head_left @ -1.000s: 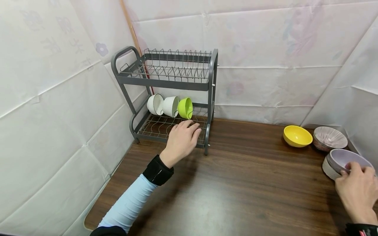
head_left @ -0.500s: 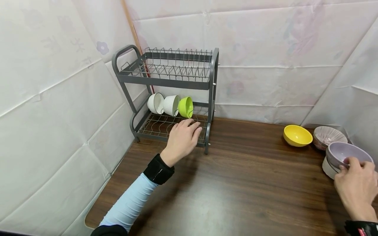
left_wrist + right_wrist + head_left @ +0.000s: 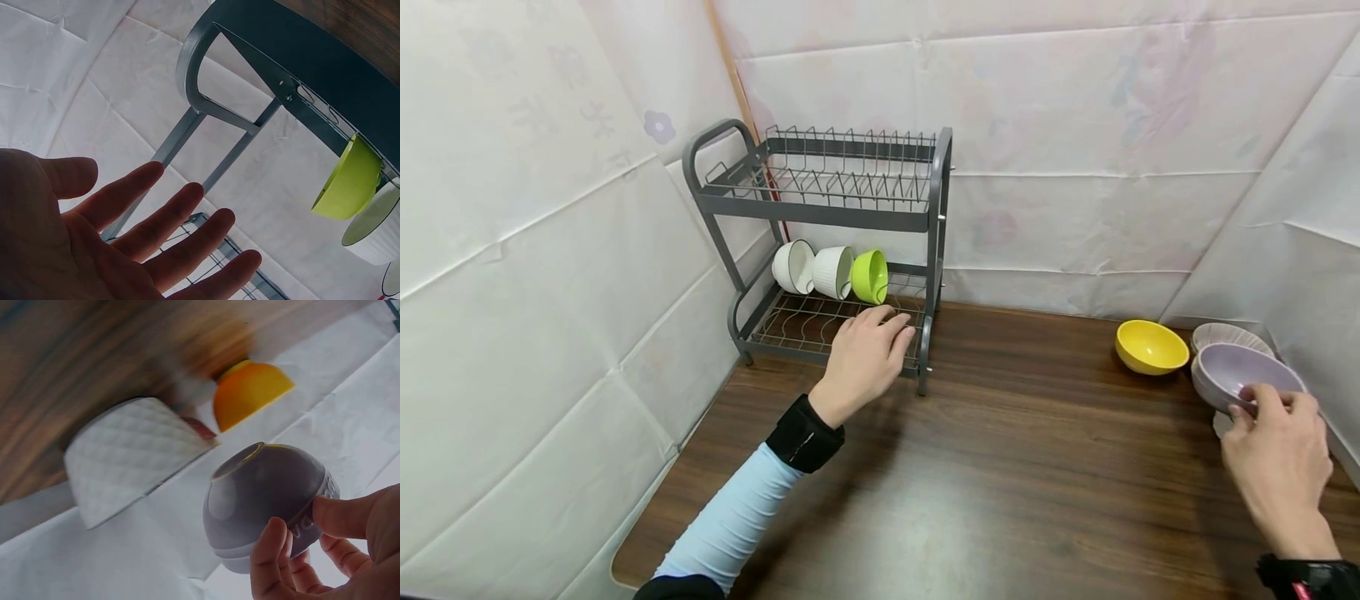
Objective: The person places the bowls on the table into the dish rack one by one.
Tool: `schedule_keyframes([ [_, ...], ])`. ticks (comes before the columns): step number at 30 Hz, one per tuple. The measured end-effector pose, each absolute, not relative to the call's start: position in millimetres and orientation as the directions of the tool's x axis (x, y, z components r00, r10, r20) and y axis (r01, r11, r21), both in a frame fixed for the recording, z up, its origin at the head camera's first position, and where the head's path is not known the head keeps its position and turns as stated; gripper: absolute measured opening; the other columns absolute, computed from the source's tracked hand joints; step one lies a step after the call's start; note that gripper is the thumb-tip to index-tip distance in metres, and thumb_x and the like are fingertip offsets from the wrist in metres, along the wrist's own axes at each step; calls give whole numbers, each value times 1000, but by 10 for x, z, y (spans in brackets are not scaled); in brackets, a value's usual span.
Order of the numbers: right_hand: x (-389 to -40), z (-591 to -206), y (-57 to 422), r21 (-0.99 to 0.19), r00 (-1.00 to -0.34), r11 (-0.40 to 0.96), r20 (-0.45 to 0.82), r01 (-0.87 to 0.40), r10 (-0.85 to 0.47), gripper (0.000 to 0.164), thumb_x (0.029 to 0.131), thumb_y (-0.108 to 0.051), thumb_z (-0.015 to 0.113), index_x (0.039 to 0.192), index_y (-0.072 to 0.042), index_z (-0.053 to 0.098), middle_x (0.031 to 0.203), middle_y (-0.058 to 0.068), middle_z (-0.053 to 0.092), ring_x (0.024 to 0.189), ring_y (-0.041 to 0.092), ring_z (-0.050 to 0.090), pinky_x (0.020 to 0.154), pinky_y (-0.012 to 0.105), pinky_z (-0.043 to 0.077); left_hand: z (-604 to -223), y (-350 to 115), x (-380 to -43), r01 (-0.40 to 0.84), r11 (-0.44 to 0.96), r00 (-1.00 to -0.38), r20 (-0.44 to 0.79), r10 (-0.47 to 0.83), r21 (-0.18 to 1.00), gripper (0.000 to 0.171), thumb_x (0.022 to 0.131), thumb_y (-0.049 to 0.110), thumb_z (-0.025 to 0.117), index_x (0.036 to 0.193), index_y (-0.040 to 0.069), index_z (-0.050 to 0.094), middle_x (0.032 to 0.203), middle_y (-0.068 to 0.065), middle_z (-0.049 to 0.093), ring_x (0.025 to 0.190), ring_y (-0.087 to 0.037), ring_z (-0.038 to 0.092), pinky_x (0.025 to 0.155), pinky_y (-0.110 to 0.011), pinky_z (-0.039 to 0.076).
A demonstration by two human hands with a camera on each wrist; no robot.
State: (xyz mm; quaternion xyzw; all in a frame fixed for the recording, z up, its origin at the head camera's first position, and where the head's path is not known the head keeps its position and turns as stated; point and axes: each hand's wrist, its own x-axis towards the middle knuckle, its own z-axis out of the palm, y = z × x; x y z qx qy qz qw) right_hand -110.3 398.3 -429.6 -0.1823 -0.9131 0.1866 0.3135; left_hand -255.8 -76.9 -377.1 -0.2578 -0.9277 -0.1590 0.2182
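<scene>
Over the right side of a wooden table (image 3: 1037, 467), the right hand (image 3: 1279, 467) grips a lilac bowl (image 3: 1234, 368) between thumb and fingers, above a textured white bowl (image 3: 134, 459) and near a yellow bowl (image 3: 1152, 347); the left hand (image 3: 865, 358), fingers extended and apart, hovers before a two-tier rack (image 3: 812, 212) bearing a green bowl (image 3: 869, 277) and two smaller white bowls (image 3: 832, 272)

Smooth, glossy finishes mark a round lavender bowl (image 3: 1232, 375) and a round yellow bowl (image 3: 1150, 346) at right; a matt grey metal two-tier rack (image 3: 820, 215), upper left of centre, contrasts with a softly shining dark brown wood-grain tabletop (image 3: 1037, 467).
</scene>
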Motion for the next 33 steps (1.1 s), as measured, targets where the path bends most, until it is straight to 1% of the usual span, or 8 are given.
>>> schedule_keyframes([
  [7, -1153, -4235, 3776, -423, -707, 900, 604, 107, 368, 23, 94, 1, 65, 116, 5, 63, 121, 35, 51, 104, 61, 50, 65, 76, 35, -3758, -761, -2554, 539, 822, -778, 482, 404, 182, 41, 113, 37, 46, 136, 16, 73, 137, -10, 65, 129, -30, 59, 105, -52, 48],
  [14, -1183, -4199, 3540, -401, -675, 916, 683, -28, 278, 21, 90, 5, 68, 111, 3, 66, 112, 32, 55, 93, 58, 52, 67, 70, 34, -3761, -765, -2547, 543, 817, -775, 488, 401, 192, 39, 113, 35, 49, 135, 16, 73, 136, -10, 66, 128, -30, 60, 104, -52, 49],
  [24, -1215, -4184, 3276, -372, -647, 915, 739, -157, 189, 24, 85, 10, 72, 107, 3, 66, 107, 30, 57, 88, 53, 54, 67, 64, 36, -3759, -779, -2556, 539, 822, -776, 488, 400, 184, 40, 113, 37, 48, 135, 16, 74, 136, -10, 66, 128, -30, 60, 104, -52, 49],
  [33, -1245, -4155, 3097, -346, -644, 911, 754, -223, 129, 24, 84, 13, 73, 105, 3, 68, 104, 27, 57, 88, 51, 56, 68, 63, 38, -3755, -779, -2541, 545, 818, -775, 483, 407, 185, 40, 113, 36, 48, 135, 15, 73, 137, -11, 66, 129, -31, 60, 105, -52, 49],
])
